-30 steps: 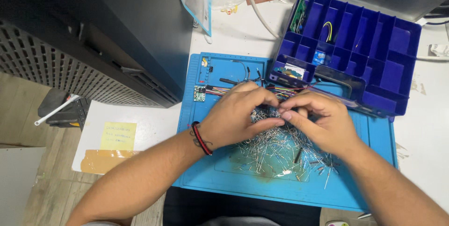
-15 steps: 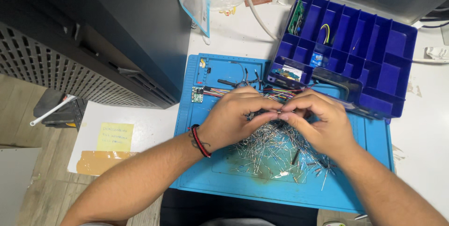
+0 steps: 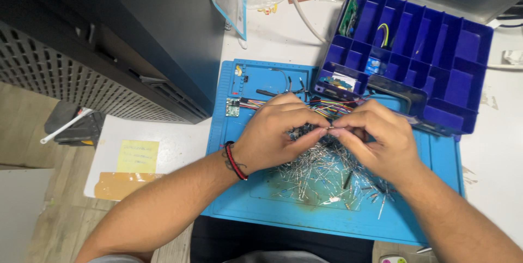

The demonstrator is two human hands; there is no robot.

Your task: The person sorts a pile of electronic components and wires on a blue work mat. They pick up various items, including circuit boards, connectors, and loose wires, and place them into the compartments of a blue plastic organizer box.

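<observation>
Hands (image 3: 329, 132) pinch small component (image 3: 329, 129), axis left-right.

Matt blue rubbery mat (image 3: 239, 197), shiny metal component leads (image 3: 316, 173), glossy dark-blue plastic organiser box (image 3: 463, 86), smooth white bench (image 3: 272, 37), yellow paper note (image 3: 134, 157)

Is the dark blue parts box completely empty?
No, the box holds a green board and a few small parts in some compartments.

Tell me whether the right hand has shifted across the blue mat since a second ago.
No. The right hand stays above the pile of metal-legged parts on the blue mat, fingertips meeting the left hand.
</observation>
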